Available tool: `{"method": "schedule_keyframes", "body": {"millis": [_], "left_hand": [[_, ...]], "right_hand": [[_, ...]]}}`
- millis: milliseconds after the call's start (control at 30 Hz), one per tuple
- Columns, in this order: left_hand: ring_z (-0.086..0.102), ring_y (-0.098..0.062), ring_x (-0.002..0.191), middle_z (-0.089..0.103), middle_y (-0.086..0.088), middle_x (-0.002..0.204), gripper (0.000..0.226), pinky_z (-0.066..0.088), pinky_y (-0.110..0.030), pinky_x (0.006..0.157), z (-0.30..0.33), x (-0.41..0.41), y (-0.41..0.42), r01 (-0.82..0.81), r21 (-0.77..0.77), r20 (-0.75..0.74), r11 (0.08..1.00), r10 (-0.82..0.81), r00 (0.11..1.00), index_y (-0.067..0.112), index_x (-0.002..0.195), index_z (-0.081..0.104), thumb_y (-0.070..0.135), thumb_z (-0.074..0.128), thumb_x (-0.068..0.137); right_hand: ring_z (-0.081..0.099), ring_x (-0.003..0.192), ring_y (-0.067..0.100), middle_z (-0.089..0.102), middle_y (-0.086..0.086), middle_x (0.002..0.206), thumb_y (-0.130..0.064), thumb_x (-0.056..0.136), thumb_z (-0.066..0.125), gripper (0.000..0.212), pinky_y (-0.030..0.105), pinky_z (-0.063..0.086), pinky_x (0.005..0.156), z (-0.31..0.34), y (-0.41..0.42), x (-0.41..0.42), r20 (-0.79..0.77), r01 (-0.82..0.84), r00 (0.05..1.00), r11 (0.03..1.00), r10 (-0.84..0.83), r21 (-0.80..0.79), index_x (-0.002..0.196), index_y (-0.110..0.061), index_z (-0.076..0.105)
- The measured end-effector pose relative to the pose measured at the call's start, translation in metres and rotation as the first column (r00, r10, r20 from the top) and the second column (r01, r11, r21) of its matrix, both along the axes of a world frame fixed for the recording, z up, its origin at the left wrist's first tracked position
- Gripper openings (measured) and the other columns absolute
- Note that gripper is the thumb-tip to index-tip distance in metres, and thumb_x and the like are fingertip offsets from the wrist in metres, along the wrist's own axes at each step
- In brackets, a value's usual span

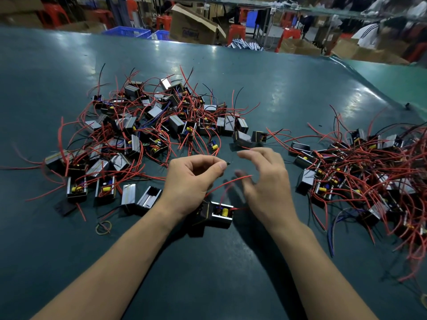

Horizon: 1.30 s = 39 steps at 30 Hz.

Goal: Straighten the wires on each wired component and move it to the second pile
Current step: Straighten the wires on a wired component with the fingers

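Note:
A small black wired component [220, 213] with a yellow part inside lies on the green table between my wrists. Its red wire [228, 183] arcs up and to the right. My left hand [191, 179] pinches the tip of a thin black wire [227, 163] between thumb and forefinger. My right hand [265, 179] hovers just right of it with fingers spread and relaxed, slightly blurred, holding nothing. A big tangled pile of components [147, 130] with red wires fills the table's left and centre. A second pile [369, 172] lies at the right.
A rubber band [103, 227] lies on the green table [208, 273] at the lower left. A few loose components [242, 138] sit just beyond my hands. Cardboard boxes [196, 26], red stools and blue crates stand past the table's far edge.

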<state>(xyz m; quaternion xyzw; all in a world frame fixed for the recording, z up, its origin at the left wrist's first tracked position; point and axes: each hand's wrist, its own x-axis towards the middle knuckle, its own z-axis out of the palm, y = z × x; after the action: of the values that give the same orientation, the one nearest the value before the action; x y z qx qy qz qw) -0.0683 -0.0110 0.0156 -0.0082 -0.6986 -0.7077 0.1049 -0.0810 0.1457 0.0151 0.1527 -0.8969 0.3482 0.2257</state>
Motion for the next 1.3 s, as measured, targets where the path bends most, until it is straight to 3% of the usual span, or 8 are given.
{"method": "schedule_keyframes", "body": {"millis": [167, 333, 533, 633, 733, 800, 1033, 1300], "left_hand": [[0.057, -0.003, 0.053, 0.069, 0.004, 0.065, 0.007, 0.044, -0.014, 0.054, 0.0, 0.0, -0.002, 0.041, -0.019, -0.023, 0.999, -0.041, 0.999, 0.011, 0.08, 0.075, 0.006, 0.072, 0.085], [0.058, -0.003, 0.054, 0.069, 0.002, 0.065, 0.005, 0.044, -0.013, 0.055, 0.003, 0.002, -0.001, 0.029, -0.051, -0.027, 0.998, -0.031, 0.999, 0.009, 0.081, 0.075, 0.006, 0.073, 0.084], [0.062, -0.012, 0.062, 0.071, -0.004, 0.071, 0.005, 0.05, -0.026, 0.061, 0.001, 0.006, 0.006, -0.065, -0.332, -0.162, 0.941, 0.011, 0.987, 0.01, 0.079, 0.077, 0.008, 0.075, 0.083], [0.066, -0.022, 0.064, 0.072, -0.006, 0.071, 0.006, 0.052, -0.029, 0.062, 0.001, 0.005, 0.005, -0.081, -0.311, -0.155, 0.947, 0.034, 0.987, 0.009, 0.079, 0.077, 0.007, 0.074, 0.084], [0.064, -0.01, 0.061, 0.073, -0.002, 0.07, 0.008, 0.052, -0.022, 0.061, 0.001, 0.003, 0.001, -0.047, -0.224, -0.058, 0.973, 0.035, 0.998, 0.012, 0.077, 0.076, 0.008, 0.074, 0.083], [0.063, -0.004, 0.061, 0.072, 0.003, 0.067, 0.011, 0.05, -0.016, 0.062, 0.002, 0.003, -0.001, -0.001, -0.196, -0.005, 0.981, 0.0, 1.0, 0.016, 0.075, 0.076, 0.008, 0.075, 0.083], [0.059, -0.003, 0.057, 0.071, 0.0, 0.068, 0.007, 0.045, -0.013, 0.055, 0.005, 0.003, -0.003, 0.122, -0.124, 0.099, 0.985, -0.11, 0.989, 0.012, 0.079, 0.075, 0.008, 0.073, 0.084], [0.06, -0.007, 0.064, 0.073, -0.007, 0.075, 0.004, 0.047, -0.016, 0.06, 0.005, 0.004, -0.005, 0.169, -0.1, 0.133, 0.98, -0.155, 0.979, 0.01, 0.082, 0.077, 0.012, 0.074, 0.084]], "right_hand": [[0.063, 0.087, 0.007, 0.07, -0.004, 0.094, -0.014, 0.09, 0.068, 0.013, 0.02, 0.051, 0.078, 0.005, 0.0, 0.001, 0.026, -0.205, 0.977, 0.962, 0.213, -0.178, 0.101, -0.01, 0.073], [0.064, 0.075, 0.013, 0.072, 0.001, 0.084, -0.015, 0.092, 0.065, 0.012, 0.025, 0.05, 0.069, 0.007, 0.003, 0.002, -0.083, -0.208, 0.976, 0.976, 0.202, -0.069, 0.093, -0.007, 0.074], [0.054, 0.054, 0.025, 0.061, 0.003, 0.058, -0.021, 0.089, 0.063, 0.025, 0.042, 0.046, 0.054, 0.001, -0.003, 0.005, -0.087, -0.053, 0.995, 0.998, 0.049, -0.045, 0.068, -0.007, 0.065], [0.055, 0.058, 0.025, 0.063, 0.003, 0.064, -0.017, 0.09, 0.065, 0.022, 0.043, 0.047, 0.056, 0.003, -0.002, 0.005, -0.108, -0.089, 0.99, 0.995, 0.093, 0.04, 0.071, -0.007, 0.066], [0.06, 0.066, 0.017, 0.067, 0.002, 0.077, -0.008, 0.085, 0.072, 0.003, 0.031, 0.051, 0.062, 0.01, 0.013, 0.0, -0.095, -0.257, 0.962, 0.967, 0.255, -0.004, 0.087, -0.006, 0.073], [0.059, 0.069, 0.015, 0.065, 0.001, 0.08, -0.002, 0.081, 0.075, 0.018, 0.021, 0.048, 0.062, 0.011, 0.02, -0.003, -0.13, -0.265, 0.956, 0.964, 0.262, -0.009, 0.099, -0.004, 0.074], [0.06, 0.067, 0.025, 0.066, 0.009, 0.097, -0.007, 0.081, 0.075, 0.04, 0.042, 0.053, 0.055, 0.01, 0.022, -0.01, -0.238, -0.282, 0.919, 0.945, 0.315, 0.165, 0.12, -0.014, 0.069], [0.062, 0.071, 0.027, 0.064, 0.009, 0.086, -0.01, 0.088, 0.068, 0.012, 0.042, 0.051, 0.06, 0.01, 0.025, -0.013, -0.104, -0.352, 0.926, 0.929, 0.364, 0.112, 0.095, -0.01, 0.078]]}}
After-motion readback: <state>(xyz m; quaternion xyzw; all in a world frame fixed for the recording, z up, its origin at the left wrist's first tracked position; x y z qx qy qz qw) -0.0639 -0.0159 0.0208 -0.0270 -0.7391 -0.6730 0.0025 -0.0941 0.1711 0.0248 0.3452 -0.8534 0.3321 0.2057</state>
